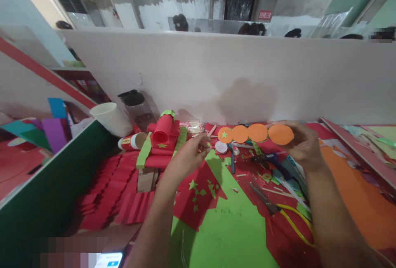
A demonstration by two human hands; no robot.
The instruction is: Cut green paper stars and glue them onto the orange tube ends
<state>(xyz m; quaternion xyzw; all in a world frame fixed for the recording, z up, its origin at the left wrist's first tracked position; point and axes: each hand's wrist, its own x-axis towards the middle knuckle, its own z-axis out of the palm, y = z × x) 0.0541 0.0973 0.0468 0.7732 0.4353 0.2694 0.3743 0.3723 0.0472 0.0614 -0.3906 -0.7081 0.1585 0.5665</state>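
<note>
My right hand (302,141) grips the right end of a row of orange paper circles (258,132), held up over the worktop. A small green star (224,135) sits on the leftmost circle. Just left of that circle is my left hand (195,152), its fingers bent together; what they hold, if anything, is too small to make out. Below the hands, a green paper sheet (229,226) partly underlies red paper (198,189) scattered with several small green paper stars (193,184). Beside my left hand stands a red rolled-paper model (162,134) with green bands.
Yellow-handled scissors (275,210) lie at right near a dark glue gun (275,161) and paper scraps. Folded red paper strips (105,189), a white cup (111,118) and a dark-lidded bottle (136,107) are left. A white partition (216,70) rises behind; a phone (109,259) lies lower left.
</note>
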